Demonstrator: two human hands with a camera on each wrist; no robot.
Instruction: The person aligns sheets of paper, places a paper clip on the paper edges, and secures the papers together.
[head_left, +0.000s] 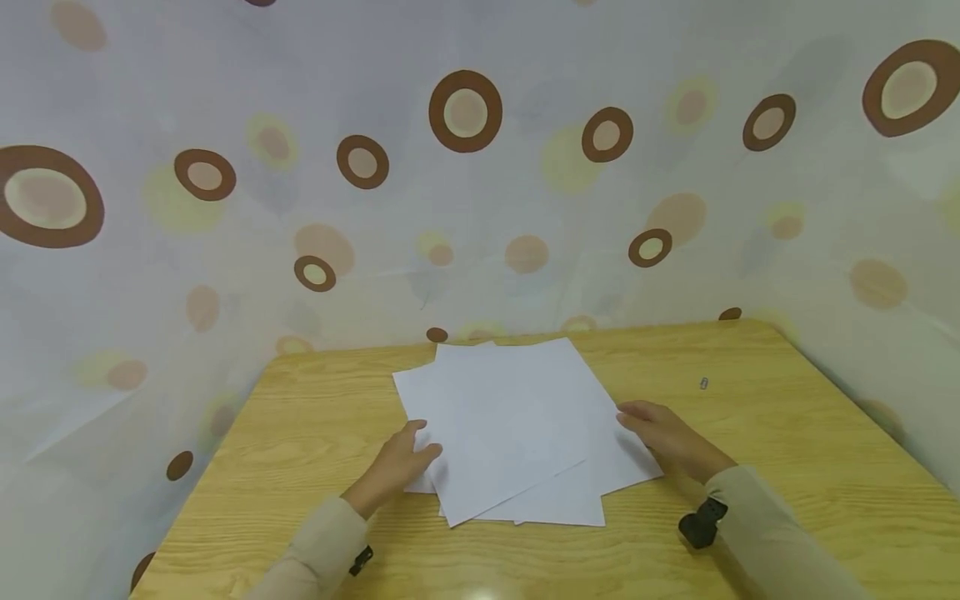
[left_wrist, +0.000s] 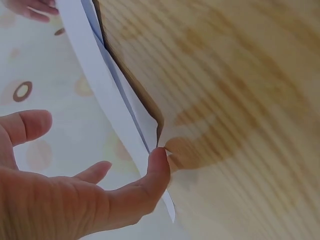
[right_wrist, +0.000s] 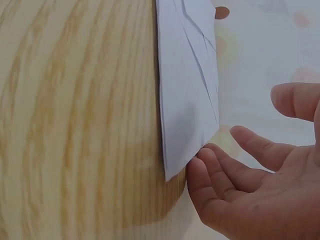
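Several white paper sheets (head_left: 510,417) lie overlapped on the table at different angles, their corners fanned out. At the left side of the stack, my left hand (head_left: 393,465) has its thumb and fingers spread; in the left wrist view a fingertip (left_wrist: 158,157) touches the sheets' edge. Across the stack, my right hand (head_left: 671,433) is at the right edge. From the right wrist view, its lower fingertips (right_wrist: 197,170) meet the paper edge (right_wrist: 185,115), while the thumb stays raised and apart from it. Neither hand pinches a sheet.
The sheets rest on a wood-grain table (head_left: 315,417). A small metallic item (head_left: 703,383) lies to the right, beyond my right hand. A cloth or wall covering with circles (head_left: 480,208) rises behind the table and along its sides.
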